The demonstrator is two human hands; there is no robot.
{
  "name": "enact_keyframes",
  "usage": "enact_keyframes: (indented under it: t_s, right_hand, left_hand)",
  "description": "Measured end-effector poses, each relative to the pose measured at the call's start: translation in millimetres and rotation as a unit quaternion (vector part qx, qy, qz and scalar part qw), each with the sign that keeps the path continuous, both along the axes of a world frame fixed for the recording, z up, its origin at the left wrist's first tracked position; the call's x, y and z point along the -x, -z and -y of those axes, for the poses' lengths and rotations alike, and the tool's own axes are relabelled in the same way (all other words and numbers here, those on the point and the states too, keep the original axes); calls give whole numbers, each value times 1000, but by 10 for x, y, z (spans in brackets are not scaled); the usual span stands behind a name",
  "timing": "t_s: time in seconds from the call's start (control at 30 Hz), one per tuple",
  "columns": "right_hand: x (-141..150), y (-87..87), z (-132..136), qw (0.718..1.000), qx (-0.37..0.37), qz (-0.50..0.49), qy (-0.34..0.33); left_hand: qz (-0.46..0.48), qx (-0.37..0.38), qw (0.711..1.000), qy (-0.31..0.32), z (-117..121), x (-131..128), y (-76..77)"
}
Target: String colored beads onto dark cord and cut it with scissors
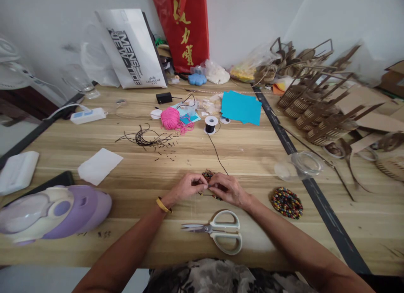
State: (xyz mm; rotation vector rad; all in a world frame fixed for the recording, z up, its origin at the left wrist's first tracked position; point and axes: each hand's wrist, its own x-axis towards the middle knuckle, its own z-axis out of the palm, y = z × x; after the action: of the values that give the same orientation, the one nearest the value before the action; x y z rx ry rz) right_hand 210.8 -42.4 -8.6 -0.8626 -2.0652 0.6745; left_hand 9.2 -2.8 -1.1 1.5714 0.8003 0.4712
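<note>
My left hand (189, 186) and my right hand (227, 189) meet fingertip to fingertip over the table, both in a pinch. Between them is a thin black cord (206, 195), with a strand of small multicoloured beads (208, 174) bunched just behind and under the fingers. The exact spot they pinch is too small to make out. From the right hand a length of cord leads back to a white spool of black cord (211, 125). Scissors with cream handles (227, 233) lie in front of my hands, blades pointing left. A coil of multicoloured beads (286, 203) rests beyond my right forearm.
Cut black cords (145, 137) and short snippets lie left of the spool, near pink yarn (171, 118) and blue sheets (241, 107). A purple and white device (75, 213) sits at left, beside white paper (100, 166). Woven baskets (312, 108) crowd the right back.
</note>
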Motion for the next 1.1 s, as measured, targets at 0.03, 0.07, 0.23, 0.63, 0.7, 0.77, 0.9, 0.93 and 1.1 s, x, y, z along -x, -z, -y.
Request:
enact_keyframes:
  t_s: [0.03, 0.07, 0.23, 0.63, 0.7, 0.77, 0.9, 0.93, 1.1]
  right_hand:
    - [1, -5, 1, 1000, 1, 2, -1]
    - [1, -9, 2, 1000, 3, 4, -3]
    - [4, -26, 8, 1000, 8, 4, -9]
    - [0, -4, -1, 1000, 1, 4, -11]
    - [3, -7, -2, 1000, -2, 3, -10]
    - [6, -11, -2, 1000, -6, 2, -9]
    - [10, -23, 1, 1000, -2, 3, -8]
    - [10, -26, 2, 1000, -2, 3, -8]
    - [5, -12, 2, 1000, -6, 3, -11]
  left_hand:
    - [2, 1, 1000, 0, -1, 2, -3]
    - [3, 2, 1000, 0, -1, 3, -8]
    - [8, 6, 1000, 3, -3, 6, -31]
    - [0, 10, 1000, 7, -6, 11, -40]
    - [1, 20, 1000, 6, -9, 16, -48]
    - [1, 23, 1000, 3, -14, 21, -44]
    - [6, 34, 999, -1, -22, 25, -35]
    - [10, 42, 999, -3, -22, 24, -38]
    - [23, 65, 997, -18, -13, 18, -70]
